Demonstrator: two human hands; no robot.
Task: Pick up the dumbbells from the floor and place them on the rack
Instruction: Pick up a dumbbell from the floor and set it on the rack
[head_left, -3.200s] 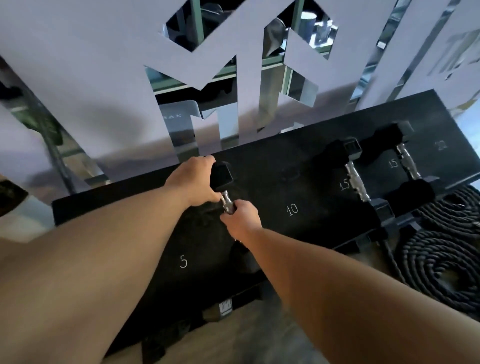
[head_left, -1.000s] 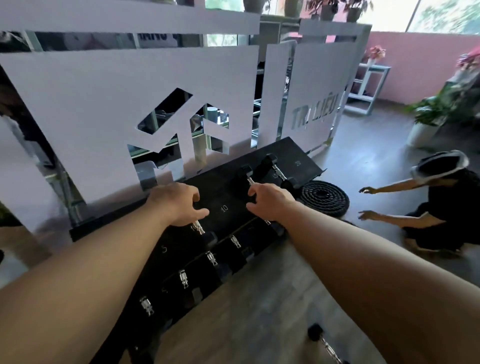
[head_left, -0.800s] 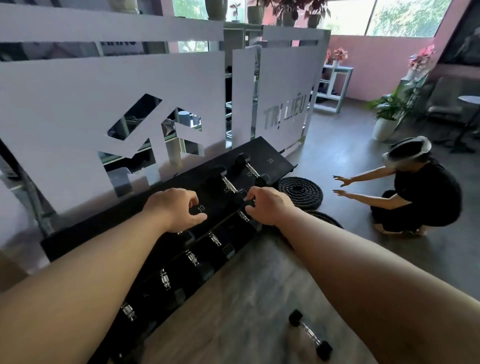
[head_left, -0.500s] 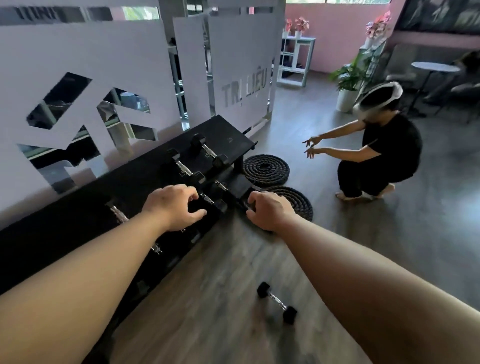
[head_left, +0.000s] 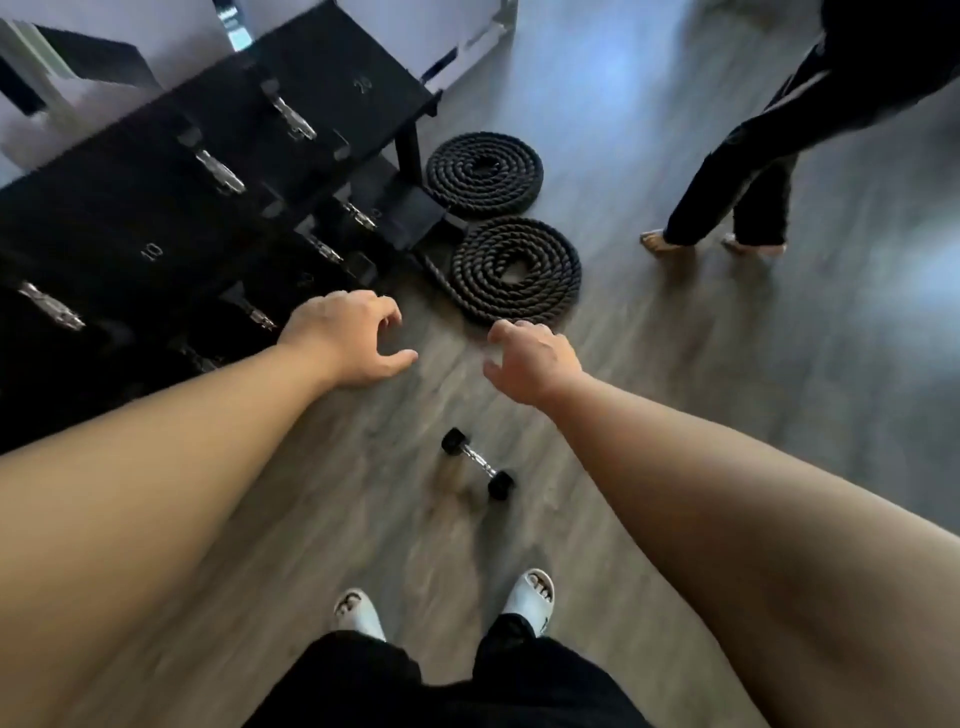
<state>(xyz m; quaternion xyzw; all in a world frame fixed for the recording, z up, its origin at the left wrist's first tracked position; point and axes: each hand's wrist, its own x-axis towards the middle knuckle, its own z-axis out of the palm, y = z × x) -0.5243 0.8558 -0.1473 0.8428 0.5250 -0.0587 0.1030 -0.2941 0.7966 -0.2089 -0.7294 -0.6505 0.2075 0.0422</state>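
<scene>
A small black dumbbell (head_left: 478, 463) with a chrome handle lies alone on the wooden floor, between my two arms and in front of my feet. My left hand (head_left: 347, 332) hovers above the floor beside the rack's front edge, fingers spread, holding nothing. My right hand (head_left: 531, 358) hangs open too, above and slightly right of the dumbbell. The black two-tier rack (head_left: 135, 228) fills the upper left, with several chrome-handled dumbbells resting on its shelves, marked 10 and 20.
Two coiled black battle ropes (head_left: 514, 270) lie on the floor by the rack's right end. Another person (head_left: 748, 156) in dark clothes stands at the upper right. My feet in white slippers (head_left: 530, 597) are at the bottom.
My view has tipped down from the rack to the floor. Both hands have come off the rack and opened. The other person has risen from a crouch to standing.
</scene>
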